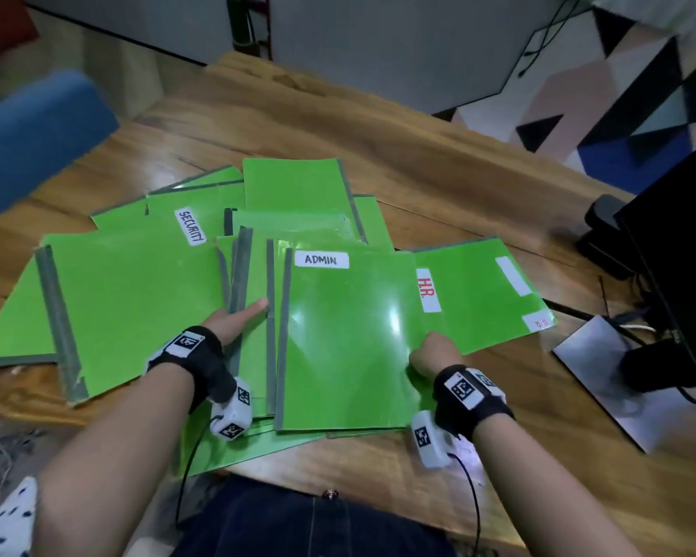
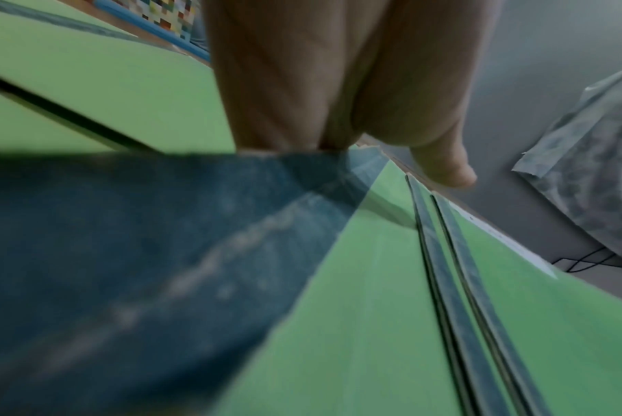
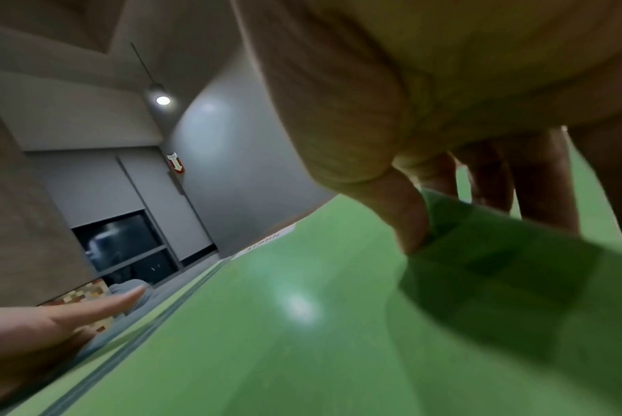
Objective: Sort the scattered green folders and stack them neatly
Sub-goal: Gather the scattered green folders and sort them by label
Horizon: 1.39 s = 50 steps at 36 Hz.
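Green folders [image 1: 137, 299] lie spread in a messy pile on the wooden bench [image 1: 438, 186], from its left edge to near its right edge. About ten can be counted, but some hide under others, so the count is not sure. Four white labels show words: one says ADMIN [image 1: 321, 259], one says SECURITY [image 1: 190, 226], and two say H.R. in red. One more white label is blank.

The ADMIN folder [image 1: 346, 347] lies on top at the near edge of the bench. The right hand [image 1: 432, 353] pinches its right edge; in the right wrist view the thumb [image 3: 405, 214] is on top and the other fingers [image 3: 540, 191] curl under. The left hand [image 1: 233, 321] lies flat with straight fingers just left of that folder, on the grey spines of the folders beside it. It holds nothing.

A big H.R. folder [image 1: 479, 291] lies under the ADMIN folder and sticks out to the right. Near the right edge stands a black monitor [image 1: 676, 251] on a silver base [image 1: 603, 363] with wires. A blue chair [image 1: 28, 126] is past the far left corner.
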{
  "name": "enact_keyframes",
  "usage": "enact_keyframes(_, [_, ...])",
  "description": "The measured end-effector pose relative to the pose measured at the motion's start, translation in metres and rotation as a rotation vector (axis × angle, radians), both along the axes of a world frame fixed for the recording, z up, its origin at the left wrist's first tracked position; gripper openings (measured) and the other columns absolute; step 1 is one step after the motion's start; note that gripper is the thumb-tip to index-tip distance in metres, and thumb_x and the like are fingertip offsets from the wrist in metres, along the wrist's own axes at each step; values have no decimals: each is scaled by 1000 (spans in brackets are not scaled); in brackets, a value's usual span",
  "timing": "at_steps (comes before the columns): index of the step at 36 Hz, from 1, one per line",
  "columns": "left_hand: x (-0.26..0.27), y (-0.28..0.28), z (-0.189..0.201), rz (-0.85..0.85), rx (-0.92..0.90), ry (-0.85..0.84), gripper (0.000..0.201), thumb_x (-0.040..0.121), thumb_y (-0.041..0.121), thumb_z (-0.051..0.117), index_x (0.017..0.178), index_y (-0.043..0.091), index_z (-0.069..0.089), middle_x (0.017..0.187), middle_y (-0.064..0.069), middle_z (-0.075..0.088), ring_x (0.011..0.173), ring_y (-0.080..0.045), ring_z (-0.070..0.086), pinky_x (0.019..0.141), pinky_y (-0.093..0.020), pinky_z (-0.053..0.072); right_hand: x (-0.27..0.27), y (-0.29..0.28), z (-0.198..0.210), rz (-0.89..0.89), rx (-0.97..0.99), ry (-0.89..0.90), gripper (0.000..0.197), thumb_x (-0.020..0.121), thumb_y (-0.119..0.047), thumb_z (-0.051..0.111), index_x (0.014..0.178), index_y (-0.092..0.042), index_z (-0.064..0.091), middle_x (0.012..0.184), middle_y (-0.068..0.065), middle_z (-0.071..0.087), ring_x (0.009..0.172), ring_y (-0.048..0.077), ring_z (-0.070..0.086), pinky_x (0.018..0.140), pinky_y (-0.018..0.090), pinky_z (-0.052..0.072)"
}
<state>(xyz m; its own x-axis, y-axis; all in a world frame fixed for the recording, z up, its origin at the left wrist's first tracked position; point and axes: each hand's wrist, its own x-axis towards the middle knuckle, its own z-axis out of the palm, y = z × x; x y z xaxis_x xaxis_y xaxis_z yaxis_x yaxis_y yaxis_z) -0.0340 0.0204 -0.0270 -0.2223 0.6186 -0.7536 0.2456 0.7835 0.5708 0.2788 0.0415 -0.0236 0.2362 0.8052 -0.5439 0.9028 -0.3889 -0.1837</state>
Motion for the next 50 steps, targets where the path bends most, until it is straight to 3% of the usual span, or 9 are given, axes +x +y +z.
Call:
enact_keyframes(6, [0, 0, 3, -32, -4, 20, 135, 48, 85, 57, 149, 5, 19, 150, -22, 31, 132, -38, 39, 108, -52, 33, -10, 28, 10, -175, 220, 164, 29, 93, -4, 41, 122, 1, 45, 119, 17, 53, 82, 25, 54, 54, 25, 43])
enact_keyframes(9, [2, 2, 4, -32, -5, 51, 112, 70, 73, 55, 147, 0, 21, 148, -23, 33, 132, -37, 39, 108, -48, 34, -18, 32, 9, -168, 114, 160, 40, 92, -7, 46, 130, 2, 38, 126, 18, 51, 107, 31, 57, 83, 34, 52])
enact_keyframes(17, [-10, 11, -9, -134, -66, -48, 132, 40, 89, 62, 146, 15, 34, 152, -14, 30, 138, -33, 32, 113, -48, 26, -43, 5, -13, -35, -22, 422, 110, 72, -22, 80, 152, -12, 4, 157, 11, 18, 142, 29, 26, 112, 41, 31])
enact_keyframes(22, [-21, 13, -14, -179, -170, -61, 62, 72, 52, 73, 128, 51, 49, 156, -6, 22, 141, -33, 24, 108, -53, 28, -44, -12, -12, 169, -71, 458, 110, 74, -31, 78, 152, -20, 1, 158, 7, 17, 140, 28, 29, 112, 41, 29])
enact_keyframes(28, [-5, 17, -5, -119, -182, 159, 91, 72, 48, 74, 136, -5, 39, 133, -24, 49, 117, -38, 50, 95, -41, 42, -8, -12, -12, 148, -35, 312, 89, 78, -48, 69, 147, -18, 22, 150, 9, 34, 132, 29, 42, 106, 46, 38])
enact_keyframes(33, [-1, 16, -2, -82, -152, 202, 88, 77, 46, 72, 138, -5, 36, 135, -24, 48, 119, -38, 49, 97, -43, 41, 32, -2, -11, -227, 56, -61, 84, 81, -43, 68, 145, -9, 24, 147, 20, 26, 133, 37, 32, 101, 51, 42])
enact_keyframes(40, [3, 15, 3, -75, -123, 211, 87, 79, 45, 70, 140, -5, 33, 138, -23, 45, 122, -38, 47, 102, -42, 40, 49, 0, -7, -336, 11, 113, 77, 74, -46, 73, 129, 1, 46, 125, 19, 57, 97, 31, 59, 82, 37, 53])
enact_keyframes(45, [2, 16, 6, -79, -128, 195, 88, 77, 46, 71, 140, -4, 34, 138, -22, 45, 122, -38, 47, 101, -43, 41, 45, 8, 4, -277, 59, 176, 76, 83, -28, 71, 142, 3, 34, 144, 20, 43, 125, 33, 49, 99, 40, 45])
enact_keyframes(50, [1, 15, 6, -71, -122, 184, 86, 78, 45, 70, 139, -4, 35, 139, -23, 45, 122, -38, 47, 98, -43, 40, 40, 18, 42, -203, 236, 143, 55, 84, -27, 68, 131, -4, 51, 119, 14, 63, 98, 30, 65, 83, 43, 56])
